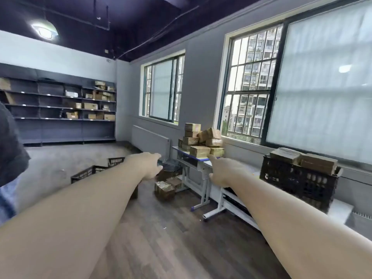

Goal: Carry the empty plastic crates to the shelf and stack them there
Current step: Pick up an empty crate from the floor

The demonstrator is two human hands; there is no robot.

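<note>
Both my arms stretch forward at chest height. My left hand point(148, 165) hangs loosely with fingers apart and holds nothing. My right hand point(223, 171) is also bare, index finger extended. Behind my left forearm, two black plastic crates point(90, 173) stand on the floor, the farther crate point(115, 161) partly hidden by the arm; both look empty. A third black crate point(298, 180) sits on a white table at the right with cardboard boxes in it. The dark shelf point(60, 119) lines the far left wall and carries a few cartons.
A small desk point(198, 168) under the window is piled with taped cardboard boxes point(201, 140). More boxes point(165, 189) lie on the floor beside it. Another person's dark sleeve point(10, 150) shows at the left edge. A white radiator point(150, 140) lines the wall.
</note>
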